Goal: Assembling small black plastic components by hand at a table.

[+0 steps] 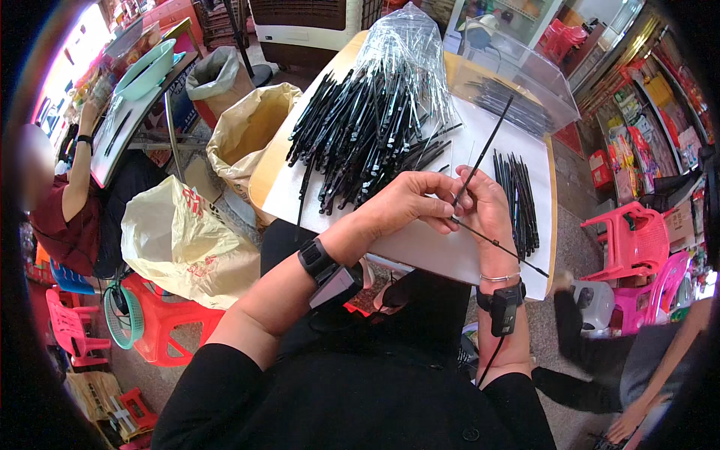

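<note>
Black and thin, a stick (pixel 491 135) slants up to the far right from the person's fingers above the near side of a table (pixel 435 251); a second black length (pixel 510 253) slopes down to the near right. Whether the two are joined where they meet at the fingers, I cannot tell. The left hand (pixel 416 196) has its thumb and forefinger pinched together on the stick, and the right hand (pixel 487 206), palm turned inward, has its fingertips closed on it just beside them.

Far left of the hands, a big pile of black sticks (pixel 352 135) covers the table top, with a clear plastic bag (pixel 405 37) over its far end. A smaller bundle (pixel 517 202) lies just right of the right hand, and a clear box (pixel 551 101) with dark sticks in it stands at the far right. Left of the table are an open brown sack (pixel 251 139) and, nearer, a pale sack (pixel 180 251) beside a red stool (pixel 161 337). A seated co-worker (pixel 71 232) is at far left; a pink chair (pixel 630 240) stands to the right.
</note>
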A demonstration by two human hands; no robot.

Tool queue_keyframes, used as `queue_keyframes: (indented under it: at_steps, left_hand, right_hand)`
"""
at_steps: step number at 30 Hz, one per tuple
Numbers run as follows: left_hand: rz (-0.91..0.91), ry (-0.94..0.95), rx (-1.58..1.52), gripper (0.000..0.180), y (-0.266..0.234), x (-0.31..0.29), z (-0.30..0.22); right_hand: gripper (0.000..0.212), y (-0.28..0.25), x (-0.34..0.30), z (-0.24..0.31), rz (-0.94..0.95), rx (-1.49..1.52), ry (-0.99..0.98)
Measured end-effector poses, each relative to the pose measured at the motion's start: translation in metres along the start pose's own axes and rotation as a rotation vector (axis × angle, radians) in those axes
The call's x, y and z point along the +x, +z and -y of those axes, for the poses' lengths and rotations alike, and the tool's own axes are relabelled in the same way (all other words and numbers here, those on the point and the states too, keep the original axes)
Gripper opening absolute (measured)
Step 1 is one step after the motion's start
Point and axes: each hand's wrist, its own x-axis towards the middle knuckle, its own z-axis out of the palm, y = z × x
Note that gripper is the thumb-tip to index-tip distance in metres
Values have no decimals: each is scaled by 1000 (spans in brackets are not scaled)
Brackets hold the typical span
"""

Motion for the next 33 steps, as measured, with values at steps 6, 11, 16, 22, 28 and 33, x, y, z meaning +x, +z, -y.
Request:
queue_keyframes:
  at_steps: [6, 11, 16, 22, 28, 33]
  left_hand:
    - [-9, -11, 116, 25, 1, 2, 2]
    - [-23, 29, 187, 27, 0, 2, 3]
    - [-6, 34, 158, 28, 1, 3, 2]
    - [-48, 87, 160, 25, 1, 2, 2]
    - [-69, 72, 193, 15, 2, 2, 1]
    - [-82, 88, 223, 12, 1, 5, 5]
  right_hand:
    - [20, 12, -6, 6, -90, -105, -57]
    - [19, 18, -8, 6, -132, -161, -192]
    - [17, 17, -9, 6, -148, -138, -215]
    - [15, 13, -7, 3, -187, -130, -206]
    - [14, 11, -6, 3, -134, -55, -101]
    - [14, 11, -6, 1, -153, -156, -181]
